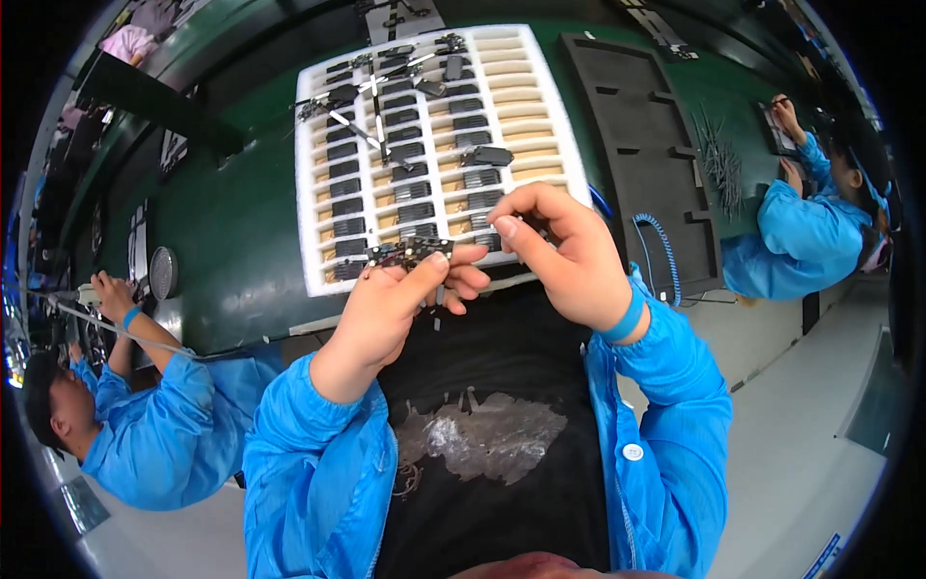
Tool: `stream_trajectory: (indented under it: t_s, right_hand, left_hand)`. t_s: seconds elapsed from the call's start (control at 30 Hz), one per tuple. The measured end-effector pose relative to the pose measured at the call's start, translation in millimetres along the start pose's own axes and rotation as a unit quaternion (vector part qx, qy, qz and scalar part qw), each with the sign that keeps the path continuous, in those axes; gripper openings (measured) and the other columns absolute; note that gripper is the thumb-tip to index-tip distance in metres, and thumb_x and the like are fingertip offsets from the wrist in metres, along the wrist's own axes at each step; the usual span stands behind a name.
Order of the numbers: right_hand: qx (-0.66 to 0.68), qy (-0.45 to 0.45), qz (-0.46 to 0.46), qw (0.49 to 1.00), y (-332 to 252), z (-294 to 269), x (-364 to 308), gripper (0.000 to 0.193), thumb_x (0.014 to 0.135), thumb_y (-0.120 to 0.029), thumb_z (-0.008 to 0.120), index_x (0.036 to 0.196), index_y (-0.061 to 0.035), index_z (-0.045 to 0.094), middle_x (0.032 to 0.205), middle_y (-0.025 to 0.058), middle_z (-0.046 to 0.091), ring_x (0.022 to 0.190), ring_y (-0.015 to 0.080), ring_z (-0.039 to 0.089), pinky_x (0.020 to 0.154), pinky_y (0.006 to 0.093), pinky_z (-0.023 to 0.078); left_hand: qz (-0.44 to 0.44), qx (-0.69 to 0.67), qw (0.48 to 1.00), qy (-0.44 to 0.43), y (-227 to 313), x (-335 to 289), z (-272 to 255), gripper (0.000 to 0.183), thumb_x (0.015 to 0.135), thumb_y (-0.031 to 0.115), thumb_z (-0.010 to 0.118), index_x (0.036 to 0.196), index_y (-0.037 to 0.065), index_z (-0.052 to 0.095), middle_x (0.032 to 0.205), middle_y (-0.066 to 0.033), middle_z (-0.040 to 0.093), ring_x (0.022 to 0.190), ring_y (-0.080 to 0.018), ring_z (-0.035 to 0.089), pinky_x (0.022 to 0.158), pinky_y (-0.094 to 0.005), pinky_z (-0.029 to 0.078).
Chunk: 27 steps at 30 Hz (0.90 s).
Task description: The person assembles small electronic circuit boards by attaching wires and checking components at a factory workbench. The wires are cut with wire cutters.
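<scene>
My left hand [386,314] is closed, thumb against fingers, on a small black electronic part [410,253] dotted with light spots. To its right, my right hand [569,253] is raised with thumb and forefinger pinched together; whatever lies between the tips is too small to make out. Both hands are over the near edge of a white foam tray [307,193] divided into slots. Black flat pieces [415,190] fill many slots, while the right column shows tan bottoms. Several black modules with strips lie loose on top, one dark oblong module [487,156] among them.
A long dark grey tray [627,125] lies right of the foam tray on the green table [231,232]. Near it are a blue coiled cord [661,256] and a bunch of thin dark strands [719,159]. People in blue sleeves work at left and right.
</scene>
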State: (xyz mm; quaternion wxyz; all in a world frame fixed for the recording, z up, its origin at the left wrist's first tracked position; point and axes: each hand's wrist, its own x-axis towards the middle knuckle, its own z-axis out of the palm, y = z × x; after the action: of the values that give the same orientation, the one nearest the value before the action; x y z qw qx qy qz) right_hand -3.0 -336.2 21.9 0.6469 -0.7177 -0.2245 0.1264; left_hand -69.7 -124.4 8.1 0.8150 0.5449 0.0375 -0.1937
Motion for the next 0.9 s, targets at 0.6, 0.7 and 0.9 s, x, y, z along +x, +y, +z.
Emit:
stream_trajectory:
  t_s: [0.6,0.7,0.9]
  right_hand:
    - [0.156,0.021,0.107,0.982,4,33,-12,0.007,0.094,-0.006,0.067,0.097,0.0007,0.067,0.085,0.0004,0.068,0.074,0.0025,0.058,0.065,0.0187,0.047]
    - [0.106,0.051,0.045,0.992,6,38,-12,0.007,0.093,-0.004,0.068,0.096,0.0014,0.067,0.083,0.0022,0.069,0.073,0.0047,0.062,0.063,0.0198,0.049]
    - [0.047,0.062,-0.018,0.997,2,39,-12,0.005,0.091,-0.002,0.069,0.094,0.0025,0.067,0.083,0.008,0.071,0.074,0.0116,0.071,0.065,0.0228,0.055]
  left_hand:
    - [0.12,-0.074,0.982,0.125,-15,6,-2,0.014,0.09,0.003,0.071,0.101,-0.001,0.063,0.092,-0.0105,0.068,0.08,-0.0179,0.067,0.062,-0.0292,0.057]
    - [0.098,-0.107,0.984,0.105,-14,5,0,0.017,0.09,0.004,0.072,0.102,0.001,0.059,0.093,-0.0105,0.067,0.081,-0.0188,0.067,0.063,-0.0301,0.058]
    - [0.087,-0.108,0.983,0.12,-16,3,3,0.019,0.092,0.005,0.071,0.104,0.002,0.057,0.092,-0.0103,0.067,0.082,-0.0198,0.068,0.064,-0.0314,0.058]
